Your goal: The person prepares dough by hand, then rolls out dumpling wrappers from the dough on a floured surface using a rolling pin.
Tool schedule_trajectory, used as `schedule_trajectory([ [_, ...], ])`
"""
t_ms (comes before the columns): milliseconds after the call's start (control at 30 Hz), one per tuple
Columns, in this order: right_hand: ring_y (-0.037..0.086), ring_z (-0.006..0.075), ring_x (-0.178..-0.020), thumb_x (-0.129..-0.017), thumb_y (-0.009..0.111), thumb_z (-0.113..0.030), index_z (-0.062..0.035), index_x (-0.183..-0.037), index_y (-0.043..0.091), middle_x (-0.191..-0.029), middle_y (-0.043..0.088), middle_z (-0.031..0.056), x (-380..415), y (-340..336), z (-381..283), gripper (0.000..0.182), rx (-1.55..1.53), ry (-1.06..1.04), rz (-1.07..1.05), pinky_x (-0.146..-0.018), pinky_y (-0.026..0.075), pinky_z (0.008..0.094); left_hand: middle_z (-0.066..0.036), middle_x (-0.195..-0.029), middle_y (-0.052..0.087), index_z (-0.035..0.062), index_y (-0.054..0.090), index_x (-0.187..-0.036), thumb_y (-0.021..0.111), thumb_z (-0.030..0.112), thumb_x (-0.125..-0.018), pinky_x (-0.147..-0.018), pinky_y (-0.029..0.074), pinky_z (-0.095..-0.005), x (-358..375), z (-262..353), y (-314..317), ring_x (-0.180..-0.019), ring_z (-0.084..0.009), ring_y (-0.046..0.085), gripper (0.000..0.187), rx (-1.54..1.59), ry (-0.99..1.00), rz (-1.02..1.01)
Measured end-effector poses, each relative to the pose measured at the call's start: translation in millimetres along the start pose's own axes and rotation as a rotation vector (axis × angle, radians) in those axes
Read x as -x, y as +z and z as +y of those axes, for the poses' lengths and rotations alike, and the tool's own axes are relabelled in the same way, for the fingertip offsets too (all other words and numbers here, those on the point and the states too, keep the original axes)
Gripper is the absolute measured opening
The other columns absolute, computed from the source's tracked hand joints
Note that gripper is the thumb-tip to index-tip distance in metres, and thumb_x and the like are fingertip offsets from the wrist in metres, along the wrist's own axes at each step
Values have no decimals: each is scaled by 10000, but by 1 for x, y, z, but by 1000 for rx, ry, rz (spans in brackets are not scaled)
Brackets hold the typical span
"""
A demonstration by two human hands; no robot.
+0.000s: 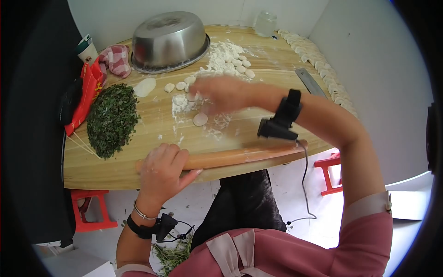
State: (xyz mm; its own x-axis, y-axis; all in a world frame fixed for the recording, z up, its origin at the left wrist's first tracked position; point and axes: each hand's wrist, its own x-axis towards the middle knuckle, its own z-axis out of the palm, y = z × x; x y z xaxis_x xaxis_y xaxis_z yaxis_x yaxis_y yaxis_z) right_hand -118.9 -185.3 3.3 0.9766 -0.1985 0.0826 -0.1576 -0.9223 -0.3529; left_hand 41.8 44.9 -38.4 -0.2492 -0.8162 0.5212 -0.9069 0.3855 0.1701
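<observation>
My left hand [162, 171] is closed over the left end of a long wooden rolling pin [240, 156], which lies along the near edge of the wooden table [92, 173]. Smeared by motion, my right hand [224, 94] is above the middle of the table, over scattered flour [182, 103]; whether it holds anything is hidden. Just below its fingers lies a small flattened dough disc [200, 119]. Several small dough pieces [181, 86] sit beside the hand, partly covered by it. A thin dough wrapper [145, 87] lies farther left.
Chopped greens [112, 121] are heaped at left, beside chopsticks [85, 147] and a red bag [87, 94]. An upturned metal basin [168, 41] stands behind, a glass jar [266, 24] at the back. Dumplings [323, 69] line the right edge near a flat metal blade [310, 83].
</observation>
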Motion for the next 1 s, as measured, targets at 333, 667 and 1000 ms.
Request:
schedule_trajectory([
  [333,626,352,-1032,-880,621,-106,-75,-1175,570,-1188,598,166,7,-34,54,302,298,173,223,-890,498,470,-109,-868,566,59,624,-905,797,319,-692,-692,454,-420,2,-1,1,-809,-316,561,378,20,-23,-8],
  [667,590,364,-972,-768,746,-133,-41,-1073,587,-1036,598,196,105,-27,56,356,72,347,-49,-802,479,439,-105,-862,577,69,621,-896,786,317,-700,-678,450,-419,1,1,-1,-806,-323,566,356,18,-47,-25],
  [1000,646,272,-917,-697,707,-45,-66,-942,572,-1027,643,143,208,-53,90,281,-40,773,429,-792,490,429,-132,-1016,574,82,591,-1148,762,360,-763,-800,470,-446,-17,7,4,-965,-320,569,505,-159,-160,-252],
])
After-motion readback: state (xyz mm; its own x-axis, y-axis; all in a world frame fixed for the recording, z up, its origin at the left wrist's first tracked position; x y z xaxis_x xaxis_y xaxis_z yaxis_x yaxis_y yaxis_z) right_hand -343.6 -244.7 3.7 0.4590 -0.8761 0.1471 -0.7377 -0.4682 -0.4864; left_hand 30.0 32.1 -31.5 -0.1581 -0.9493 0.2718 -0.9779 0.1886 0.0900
